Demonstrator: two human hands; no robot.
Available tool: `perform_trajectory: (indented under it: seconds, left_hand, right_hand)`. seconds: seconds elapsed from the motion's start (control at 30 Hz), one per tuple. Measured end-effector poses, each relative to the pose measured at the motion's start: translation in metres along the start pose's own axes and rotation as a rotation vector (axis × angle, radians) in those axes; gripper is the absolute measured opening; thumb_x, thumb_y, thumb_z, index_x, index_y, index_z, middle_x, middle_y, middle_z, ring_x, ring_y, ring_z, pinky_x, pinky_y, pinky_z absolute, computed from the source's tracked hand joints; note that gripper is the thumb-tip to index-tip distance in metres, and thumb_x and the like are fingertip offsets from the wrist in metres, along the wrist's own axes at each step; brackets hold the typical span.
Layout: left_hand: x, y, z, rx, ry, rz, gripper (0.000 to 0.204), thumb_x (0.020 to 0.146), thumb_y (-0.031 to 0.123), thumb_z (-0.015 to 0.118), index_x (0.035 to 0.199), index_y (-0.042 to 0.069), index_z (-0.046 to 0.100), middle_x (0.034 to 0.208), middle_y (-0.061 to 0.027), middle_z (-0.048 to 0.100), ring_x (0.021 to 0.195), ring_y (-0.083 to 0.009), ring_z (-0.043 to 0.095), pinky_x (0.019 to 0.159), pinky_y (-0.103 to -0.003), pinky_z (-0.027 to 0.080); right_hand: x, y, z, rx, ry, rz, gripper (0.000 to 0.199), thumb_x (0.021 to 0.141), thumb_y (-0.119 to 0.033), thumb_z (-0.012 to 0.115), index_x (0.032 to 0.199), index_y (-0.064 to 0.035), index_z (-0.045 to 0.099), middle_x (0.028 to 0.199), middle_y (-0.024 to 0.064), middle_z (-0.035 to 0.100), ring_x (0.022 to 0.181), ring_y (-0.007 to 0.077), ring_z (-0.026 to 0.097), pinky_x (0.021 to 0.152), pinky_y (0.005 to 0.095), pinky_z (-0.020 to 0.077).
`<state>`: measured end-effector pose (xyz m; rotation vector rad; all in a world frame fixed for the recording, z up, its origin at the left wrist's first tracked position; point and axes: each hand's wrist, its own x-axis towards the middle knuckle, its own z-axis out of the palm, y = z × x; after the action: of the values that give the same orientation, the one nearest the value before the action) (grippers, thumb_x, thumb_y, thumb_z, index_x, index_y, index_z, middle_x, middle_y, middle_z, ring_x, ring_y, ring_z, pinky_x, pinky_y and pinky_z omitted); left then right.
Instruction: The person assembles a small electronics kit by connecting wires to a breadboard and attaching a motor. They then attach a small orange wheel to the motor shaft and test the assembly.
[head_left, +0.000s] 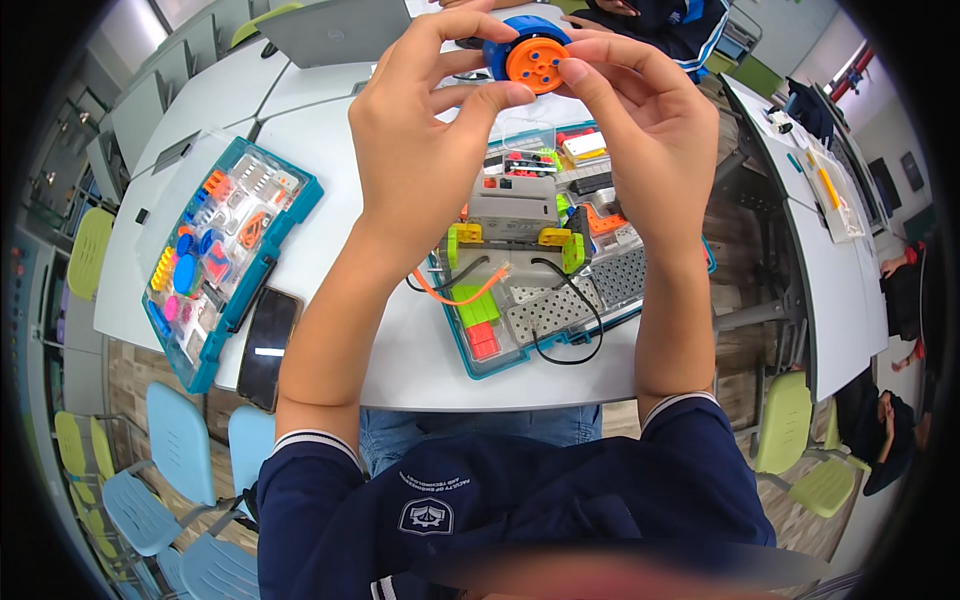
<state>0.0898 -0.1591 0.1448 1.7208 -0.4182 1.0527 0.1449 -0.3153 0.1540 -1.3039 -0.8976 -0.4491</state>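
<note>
Raised above the far part of the white table is a small wheel (535, 62) with a blue tyre-like rim and an orange hub with holes. My left hand (425, 120) pinches its left side between thumb and fingers. On its right edge, my right hand (645, 125) grips with thumb and forefinger. Below my hands, a grey block-shaped robot unit (512, 208) with yellow and lime-green brackets rests on an open parts case (480, 370) with teal edges. A black cable and an orange cable (450, 297) hang from around the unit.
On the left lies a teal-edged tray (305, 195) of sorted colourful parts, with a black phone (268, 345) beside it. A grey laptop (335, 35) stands at the far side. Blue chairs (180, 440) are at lower left; a person (660, 30) sits across the table.
</note>
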Motion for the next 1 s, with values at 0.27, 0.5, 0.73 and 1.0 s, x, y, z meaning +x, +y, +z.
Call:
perform_trajectory:
  seconds: [0.27, 0.5, 0.73, 1.0]
  left_hand:
    - [-0.004, 0.001, 0.003, 0.158, 0.051, 0.083, 0.03, 0.085, -0.006, 0.075, 0.115, -0.004, 0.068, 0.127, -0.021, 0.067, 0.112, -0.0268, 0.07, 0.088, -0.034, 0.064]
    - [-0.006, -0.003, 0.009, -0.027, 0.086, -0.025, 0.028, 0.087, -0.003, 0.076, 0.113, -0.007, 0.067, 0.124, -0.02, 0.067, 0.111, -0.0253, 0.068, 0.09, -0.036, 0.063]
    - [-0.005, -0.006, 0.006, -0.054, 0.078, -0.032, 0.028, 0.088, -0.001, 0.076, 0.113, -0.006, 0.067, 0.123, -0.0191, 0.067, 0.109, -0.0235, 0.068, 0.089, -0.034, 0.063]
    - [-0.007, -0.006, 0.008, -0.041, 0.081, -0.046, 0.027, 0.088, 0.001, 0.076, 0.113, -0.006, 0.067, 0.122, -0.0184, 0.067, 0.11, -0.0235, 0.068, 0.089, -0.035, 0.063]
  right_hand:
    - [-0.001, 0.009, 0.006, -0.047, 0.076, -0.08, 0.009, 0.089, 0.002, 0.072, 0.097, 0.0062, 0.071, 0.099, 0.0109, 0.074, 0.09, 0.0155, 0.072, 0.084, 0.0297, 0.0618]
    - [-0.002, 0.006, 0.006, -0.133, 0.044, -0.123, 0.011, 0.088, -0.001, 0.073, 0.098, 0.0051, 0.072, 0.1, 0.011, 0.073, 0.09, 0.0166, 0.072, 0.08, 0.0301, 0.0634]
    - [-0.005, 0.01, 0.01, 0.008, 0.054, 0.036, 0.011, 0.088, 0.011, 0.07, 0.099, 0.0117, 0.067, 0.115, 0.0148, 0.064, 0.097, 0.017, 0.069, 0.084, 0.0264, 0.0594]
    - [-0.005, 0.011, 0.011, 0.175, 0.078, 0.109, 0.011, 0.087, 0.014, 0.069, 0.098, 0.013, 0.069, 0.115, 0.0158, 0.064, 0.099, 0.0195, 0.069, 0.086, 0.0286, 0.0601]
